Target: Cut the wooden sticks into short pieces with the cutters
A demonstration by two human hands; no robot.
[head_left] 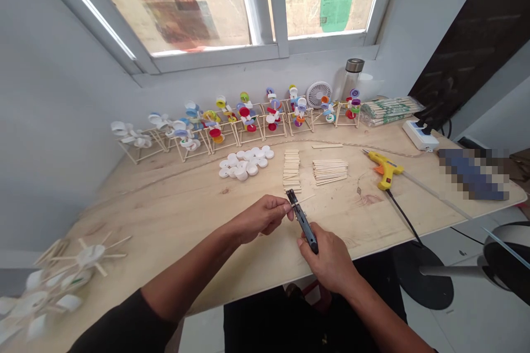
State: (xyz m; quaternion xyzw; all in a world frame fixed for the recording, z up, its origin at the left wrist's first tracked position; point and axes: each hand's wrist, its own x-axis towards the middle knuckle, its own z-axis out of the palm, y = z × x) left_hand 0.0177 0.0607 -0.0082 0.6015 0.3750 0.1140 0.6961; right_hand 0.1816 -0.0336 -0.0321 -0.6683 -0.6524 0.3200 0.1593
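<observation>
Gap btw. sticks (330, 172), glue gun (385, 170)

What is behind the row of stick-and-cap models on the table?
A small white fan and a bottle stand behind the cap models, which hide the fan's base from view.

Plywood table (165, 220) with white bottle caps (245, 162)

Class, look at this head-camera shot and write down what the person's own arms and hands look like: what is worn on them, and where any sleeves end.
The left hand and the right hand are bare, with no gloves, and no watch or band shows at either wrist. The forearms are bare too. A black sleeve ends near the left elbow, and a sliver of dark sleeve shows at the lower edge on the right.
</observation>
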